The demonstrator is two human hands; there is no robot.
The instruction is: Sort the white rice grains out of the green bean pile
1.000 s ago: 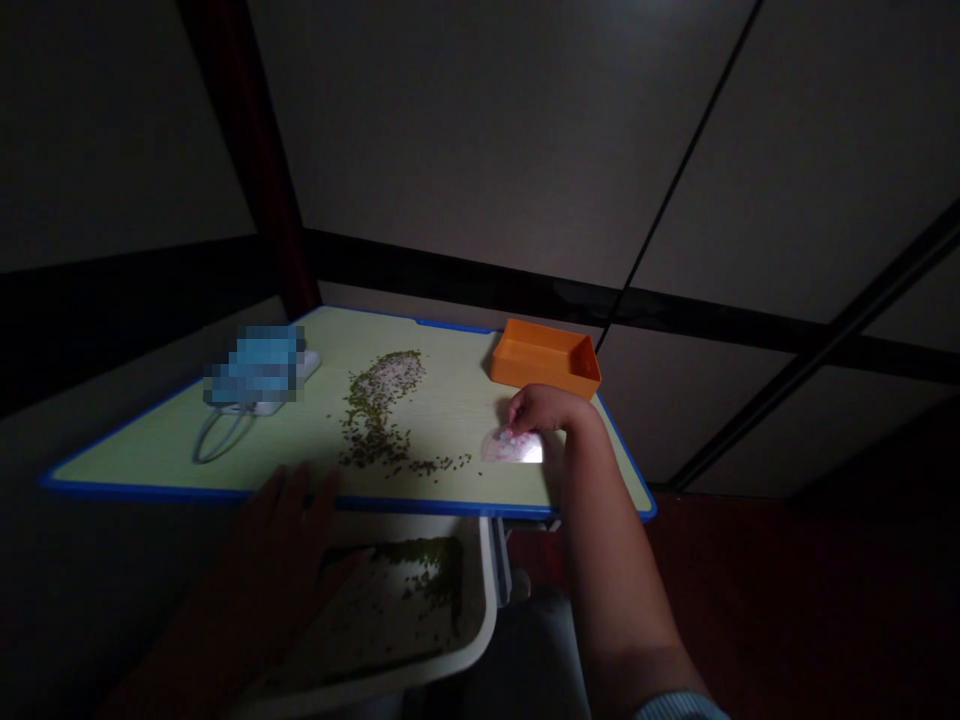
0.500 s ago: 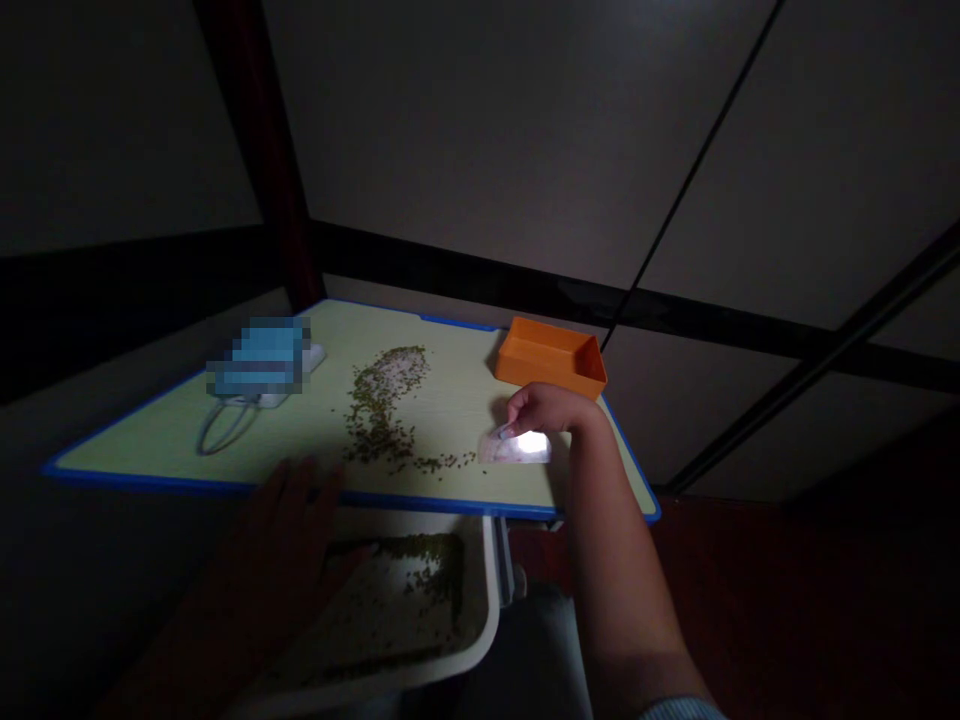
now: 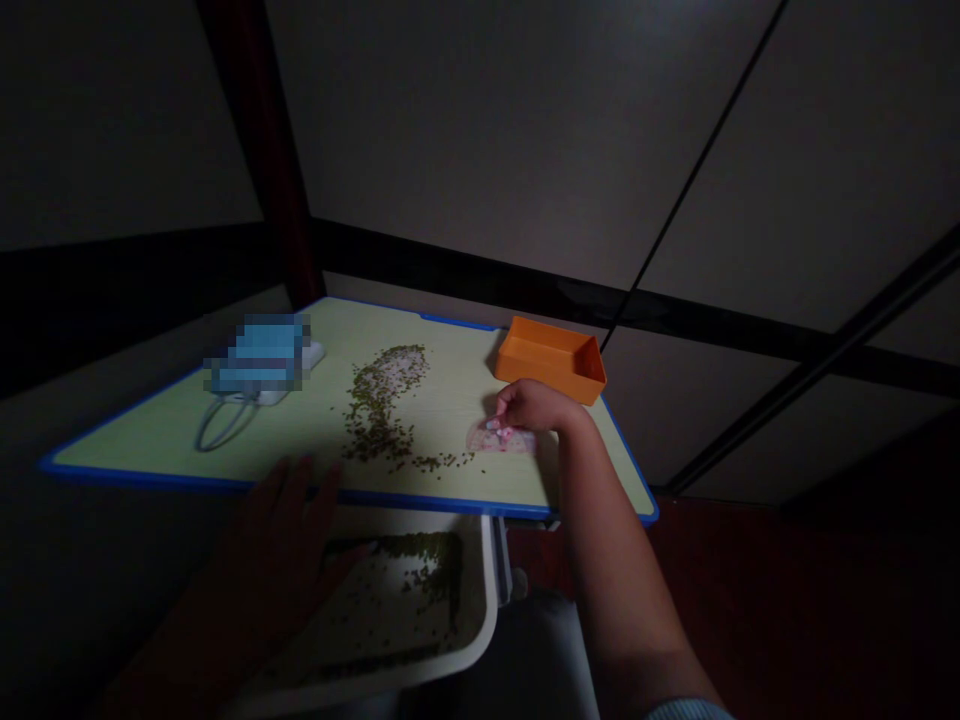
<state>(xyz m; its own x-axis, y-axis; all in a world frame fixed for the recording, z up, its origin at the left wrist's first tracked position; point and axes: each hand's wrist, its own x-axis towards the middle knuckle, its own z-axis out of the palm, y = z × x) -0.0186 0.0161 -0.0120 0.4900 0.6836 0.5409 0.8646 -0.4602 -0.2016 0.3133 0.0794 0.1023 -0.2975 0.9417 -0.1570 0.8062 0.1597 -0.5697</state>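
Observation:
My right hand (image 3: 536,405) pinches a clear, pinkish protractor (image 3: 517,443) low over the board on the right. To the protractor's left, greenish-brown grains (image 3: 379,440) are scattered in a trail, mingled with a paler, whitish patch (image 3: 401,370) at the far end. In shadow, my left hand (image 3: 289,530) is open, its fingers spread at the near blue edge of the board. Below it a white basin (image 3: 491,590) has similar dark green grains (image 3: 439,560) along its inner wall; my hand and forearm cover its left part.
The pale tabletop (image 3: 292,450) has a blue rim. An orange open box (image 3: 551,355) stands at its far right corner. On the left lies a blurred-out blue object (image 3: 262,355) with a looped cable (image 3: 206,430). A wall runs behind the table.
My right hand has moved slightly left with the protractor. The bright glare on the protractor has gone, so its markings show. My left hand stays about where it was.

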